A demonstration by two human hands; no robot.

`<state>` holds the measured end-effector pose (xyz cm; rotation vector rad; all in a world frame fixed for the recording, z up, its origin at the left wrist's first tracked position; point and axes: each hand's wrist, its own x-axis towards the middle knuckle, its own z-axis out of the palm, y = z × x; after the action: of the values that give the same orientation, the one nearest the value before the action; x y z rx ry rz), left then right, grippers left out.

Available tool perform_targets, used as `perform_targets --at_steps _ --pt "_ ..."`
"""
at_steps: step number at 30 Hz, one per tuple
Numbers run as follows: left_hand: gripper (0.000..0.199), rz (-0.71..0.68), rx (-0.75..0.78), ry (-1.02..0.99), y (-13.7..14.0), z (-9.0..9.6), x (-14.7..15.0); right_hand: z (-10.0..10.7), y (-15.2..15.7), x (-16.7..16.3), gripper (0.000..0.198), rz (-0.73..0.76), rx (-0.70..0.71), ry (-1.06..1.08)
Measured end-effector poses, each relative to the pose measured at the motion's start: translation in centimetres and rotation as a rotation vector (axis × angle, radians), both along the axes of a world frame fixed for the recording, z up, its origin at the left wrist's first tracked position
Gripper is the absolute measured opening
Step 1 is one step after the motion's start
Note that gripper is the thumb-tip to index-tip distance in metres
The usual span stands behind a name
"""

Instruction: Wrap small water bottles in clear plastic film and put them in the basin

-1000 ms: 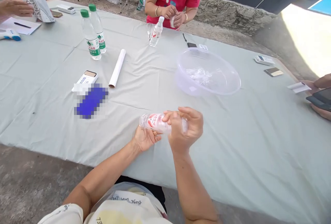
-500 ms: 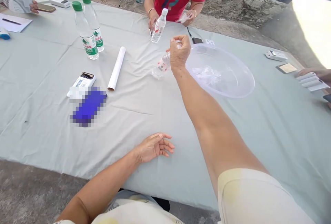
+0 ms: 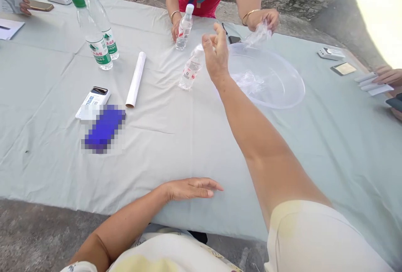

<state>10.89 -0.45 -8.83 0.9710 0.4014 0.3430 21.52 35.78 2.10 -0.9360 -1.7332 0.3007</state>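
Observation:
My right hand [image 3: 217,54] is raised over the middle of the table, its thumb and fingers apart and nothing in them. Just left of it stands a clear water bottle [image 3: 190,71] with a white cap and a red and white label, slightly tilted in view. Behind the wrist lies a wide translucent plastic basin [image 3: 282,91] with crumpled clear plastic film [image 3: 249,82] inside. Near the front edge, my left hand [image 3: 193,188] rests on the cloth, fingers stretched out and holding nothing.
Across the table a person in red touches another water bottle [image 3: 184,29] and holds clear film [image 3: 260,35] over the basin. To the left are two green-capped bottles [image 3: 99,52], a white roll [image 3: 136,80], a white power bank [image 3: 94,101] and a blurred blue object [image 3: 105,129].
My right hand has let go of the bottle, which now stands more upright. My left hand has turned palm down. The other person's hand has moved the film over the basin.

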Motion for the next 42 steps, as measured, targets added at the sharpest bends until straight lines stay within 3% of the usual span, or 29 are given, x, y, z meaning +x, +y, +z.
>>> perform_targets --at_steps 4,7,10,14,18,22,28,32,35,37,39,42 --pt "0.049 -0.100 0.304 -0.025 -0.2 0.6 -0.2 -1.4 -12.5 2.4 0.063 0.001 -0.154 -0.184" --pt "0.042 -0.100 0.451 -0.021 -0.7 0.8 -0.2 -4.8 -23.0 5.2 0.061 0.048 -0.298 -0.498" --pt "0.041 -0.064 0.561 0.029 -1.4 0.9 -0.1 -8.4 -31.9 8.7 0.062 -0.069 -0.423 -0.669" --pt "0.033 0.035 0.816 0.109 -3.0 0.4 0.2 -11.5 -40.8 13.3 0.062 -0.332 -0.468 -0.826" --pt "0.039 0.084 1.266 0.392 -5.3 -0.5 0.8 -12.9 -46.2 15.9 0.060 -0.479 -0.513 -0.923" --pt "0.067 -0.032 1.607 0.691 -7.6 -1.0 1.3 -13.6 -48.8 16.6 0.056 -0.510 -0.534 -0.958" --pt "0.084 -0.091 1.745 0.796 -9.0 -1.2 1.5 -14.2 -51.8 17.4 0.061 -0.520 -0.531 -0.876" --pt "0.073 -0.118 1.767 0.814 -9.2 -1.3 1.6 -16.1 -55.3 20.4 0.066 -0.536 -0.486 -0.680" --pt "0.062 -0.132 1.771 0.793 -9.4 -1.7 1.7 -16.4 -57.0 24.3 0.047 -0.665 -0.490 -0.447" --pt "0.064 -0.155 1.757 0.765 -9.5 -1.8 1.7 -14.7 -56.1 26.5 0.032 -0.862 -0.463 -0.348" --pt "0.070 -0.182 1.720 0.718 -9.4 -1.5 1.6 -11.4 -52.8 27.7 0.034 -1.102 -0.343 -0.332" --pt "0.074 -0.191 1.614 0.617 -8.8 -0.6 1.4 -5.1 -43.9 26.7 0.030 -0.980 -0.157 -0.376"
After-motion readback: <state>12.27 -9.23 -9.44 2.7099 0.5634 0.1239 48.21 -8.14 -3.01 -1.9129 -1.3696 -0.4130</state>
